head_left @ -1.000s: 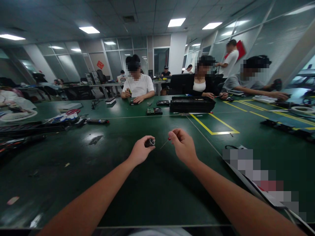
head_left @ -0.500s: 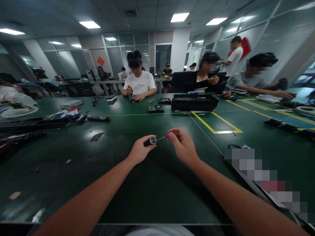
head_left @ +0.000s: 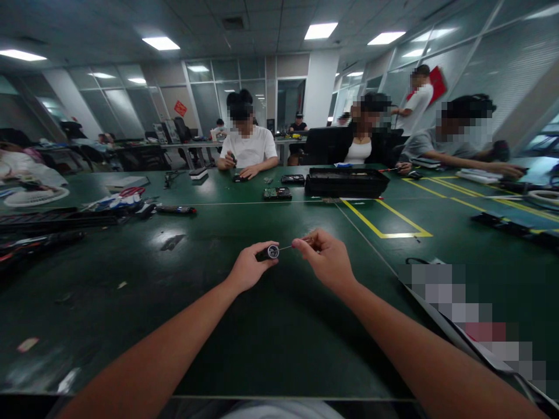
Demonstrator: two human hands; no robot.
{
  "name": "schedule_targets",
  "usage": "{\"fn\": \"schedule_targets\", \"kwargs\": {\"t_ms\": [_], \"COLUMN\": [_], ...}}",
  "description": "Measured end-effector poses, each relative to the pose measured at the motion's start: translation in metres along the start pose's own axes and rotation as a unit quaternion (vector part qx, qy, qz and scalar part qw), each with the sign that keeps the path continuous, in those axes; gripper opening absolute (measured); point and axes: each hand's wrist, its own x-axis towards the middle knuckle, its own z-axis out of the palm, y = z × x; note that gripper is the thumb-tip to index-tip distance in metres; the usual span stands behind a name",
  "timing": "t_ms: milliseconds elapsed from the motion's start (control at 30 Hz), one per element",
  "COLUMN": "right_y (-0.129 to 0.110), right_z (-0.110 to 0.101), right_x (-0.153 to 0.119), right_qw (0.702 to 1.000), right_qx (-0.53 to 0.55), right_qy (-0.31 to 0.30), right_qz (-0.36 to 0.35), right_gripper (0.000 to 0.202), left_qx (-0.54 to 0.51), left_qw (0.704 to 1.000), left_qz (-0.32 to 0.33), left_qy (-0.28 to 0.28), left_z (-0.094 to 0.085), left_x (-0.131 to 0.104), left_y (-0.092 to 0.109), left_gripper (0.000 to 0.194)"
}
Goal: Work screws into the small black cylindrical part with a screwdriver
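Near the middle of the view, my left hand (head_left: 248,267) is closed around a short black cylinder (head_left: 272,252) with a silvery ring at its open end, which faces me. My right hand (head_left: 327,259) pinches a thin screwdriver (head_left: 286,248) with a reddish handle, mostly covered by the fingers. Its metal shaft points left, and the tip is at the rim of the cylinder; whether it touches is too small to tell. Both hands are above the green table (head_left: 271,343).
A long black tray (head_left: 347,183) and a circuit board (head_left: 276,193) lie across the table. Tools, red-handled scissors (head_left: 132,191) and a black pen-like tool (head_left: 176,210) are at left. A bag (head_left: 458,326) lies at right. Several people sit opposite.
My right hand has turned slightly, with its fingers further over the screwdriver handle. The cylinder's open end faces me a little more. A person opposite has lowered a raised hand.
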Motion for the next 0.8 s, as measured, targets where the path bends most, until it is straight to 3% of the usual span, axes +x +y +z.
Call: {"fn": "schedule_targets", "kwargs": {"t_ms": [200,333,467,667,800], "right_y": [-0.0032,-0.0023,-0.0031,-0.0018,0.0012], "right_z": [-0.0028,-0.0015,-0.0027,-0.0035,-0.0013], "right_x": [-0.0006,-0.0010,-0.0004,0.0016,0.0020], "right_qw": [0.998,0.999,0.996,0.996,0.996], "right_qx": [-0.051,-0.011,-0.005,-0.055,-0.063], "right_qy": [0.013,-0.032,-0.073,-0.059,-0.055], "right_qz": [-0.029,-0.040,-0.056,-0.025,-0.019], "right_gripper": [0.039,0.019,0.017,0.034,0.029], "left_qx": [0.016,0.015,0.013,0.010,0.007], "left_qw": [1.000,1.000,1.000,1.000,1.000], "left_qz": [-0.002,0.001,-0.001,0.003,0.004], "left_qy": [-0.003,0.000,0.001,0.002,0.000], "left_z": [-0.0010,-0.0019,-0.0031,-0.0030,-0.0014], "left_x": [0.0000,0.0011,0.0009,0.0003,0.0009], "left_y": [0.0014,-0.0003,-0.0007,-0.0002,-0.0026], "left_gripper": [0.043,0.043,0.042,0.042,0.042]}}
